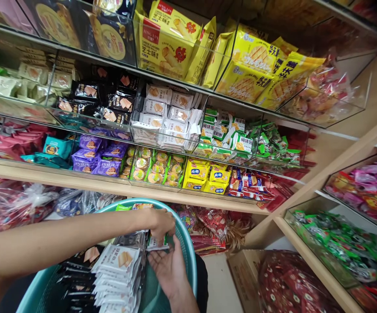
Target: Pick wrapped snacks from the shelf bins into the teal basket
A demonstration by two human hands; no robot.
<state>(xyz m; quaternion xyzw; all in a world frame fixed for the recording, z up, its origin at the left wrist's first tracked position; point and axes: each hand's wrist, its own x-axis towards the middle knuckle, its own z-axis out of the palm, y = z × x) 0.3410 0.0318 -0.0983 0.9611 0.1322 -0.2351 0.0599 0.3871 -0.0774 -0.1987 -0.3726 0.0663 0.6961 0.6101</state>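
Observation:
My left hand point(160, 222) reaches across a teal plastic basket point(190, 261), its fingers closed on a small green-and-white snack packet point(157, 244) near the basket's right side. Just below it, my right hand point(170, 267) is open with the palm turned up and the fingers apart, its fingertips close to the packet. Whether they touch it I cannot tell. Inside the basket, a tall row of white wafer packets point(120, 265) stands beside a row of black packets point(77, 276). Part of the contents is hidden under my left forearm.
Above the basket, clear shelf bins hold white wafer packets point(167, 113), green-and-white packets point(223, 132), yellow packets point(206, 176) and purple packets point(99, 156). The wooden shelf edge point(143, 191) runs just behind the basket. A cardboard box point(245, 278) stands at the lower right.

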